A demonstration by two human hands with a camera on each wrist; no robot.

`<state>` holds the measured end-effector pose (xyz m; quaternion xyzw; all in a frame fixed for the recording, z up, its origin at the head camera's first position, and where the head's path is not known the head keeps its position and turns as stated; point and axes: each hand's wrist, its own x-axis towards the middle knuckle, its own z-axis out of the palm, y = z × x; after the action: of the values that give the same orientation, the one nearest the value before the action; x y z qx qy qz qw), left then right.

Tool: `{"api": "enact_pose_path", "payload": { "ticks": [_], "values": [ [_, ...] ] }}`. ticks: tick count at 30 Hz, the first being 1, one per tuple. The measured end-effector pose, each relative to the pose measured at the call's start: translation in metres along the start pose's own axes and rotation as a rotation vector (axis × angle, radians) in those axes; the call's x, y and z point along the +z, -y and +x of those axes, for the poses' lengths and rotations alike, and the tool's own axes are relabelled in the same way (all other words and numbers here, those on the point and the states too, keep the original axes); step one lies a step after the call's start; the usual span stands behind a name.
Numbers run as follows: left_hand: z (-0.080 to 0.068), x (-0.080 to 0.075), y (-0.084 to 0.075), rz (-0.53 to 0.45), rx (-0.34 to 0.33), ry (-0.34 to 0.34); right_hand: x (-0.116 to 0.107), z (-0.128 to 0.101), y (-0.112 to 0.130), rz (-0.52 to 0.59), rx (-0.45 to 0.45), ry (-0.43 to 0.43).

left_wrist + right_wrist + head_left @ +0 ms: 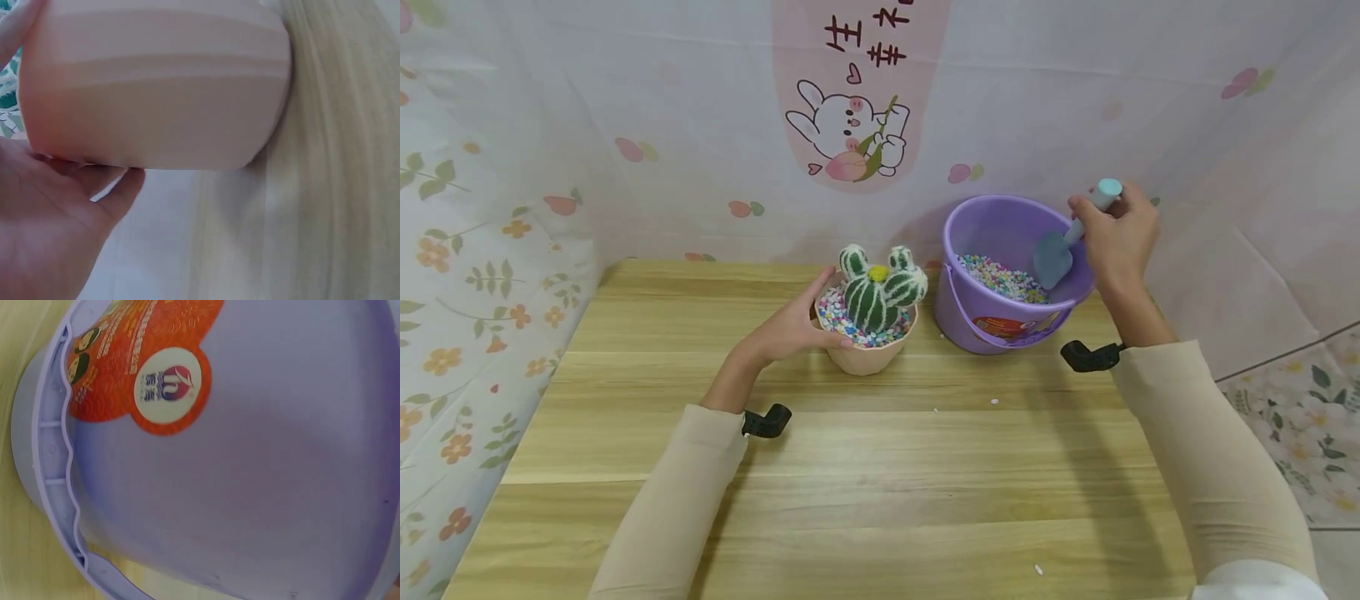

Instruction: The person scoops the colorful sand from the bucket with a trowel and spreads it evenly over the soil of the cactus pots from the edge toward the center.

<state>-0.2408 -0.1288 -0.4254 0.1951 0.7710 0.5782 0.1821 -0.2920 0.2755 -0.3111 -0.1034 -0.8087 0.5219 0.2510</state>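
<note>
At centre frame the left hand [793, 329] cups the side of the pot [865, 354], fingers curled round its wall; it should hold firm so the pot stays level on the worktop [865, 467]. The cactus [880, 287] stands in pebbles [838, 321] there. Farther back, at upper right, the right hand [1116, 237] pinches the scoop [1063, 246] by its handle, blade down inside the bucket [1000, 329]. A shallow, level load seems best, since stray pebbles already lie on the worktop.
</note>
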Motion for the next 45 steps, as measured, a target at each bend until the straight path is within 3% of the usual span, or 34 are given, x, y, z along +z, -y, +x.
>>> {"api": "enact_pose_path", "payload": {
  "ticks": [5,14,20,24,31,37,45],
  "values": [
    [-0.003,0.003,-0.007,0.023,-0.02,-0.018,0.0,-0.001,0.0,-0.1,0.022,0.018],
    [-0.011,0.035,-0.025,0.125,-0.024,-0.217,0.002,0.003,0.001,-0.232,0.08,0.017],
    [-0.009,0.046,-0.025,0.239,-0.098,-0.278,0.004,0.003,-0.002,-0.267,0.073,0.039],
    [-0.008,0.046,-0.024,0.239,-0.101,-0.278,0.005,0.003,-0.008,-0.227,0.069,0.067],
    [-0.005,0.037,-0.021,0.201,-0.012,-0.255,0.008,0.005,-0.01,-0.257,0.073,0.091],
    [-0.005,0.029,-0.02,0.191,-0.043,-0.225,0.015,0.004,-0.011,-0.225,0.105,0.137],
    [0.0,0.02,-0.018,0.177,-0.057,-0.16,0.015,0.006,-0.016,-0.03,0.15,0.273]
  ]
}}
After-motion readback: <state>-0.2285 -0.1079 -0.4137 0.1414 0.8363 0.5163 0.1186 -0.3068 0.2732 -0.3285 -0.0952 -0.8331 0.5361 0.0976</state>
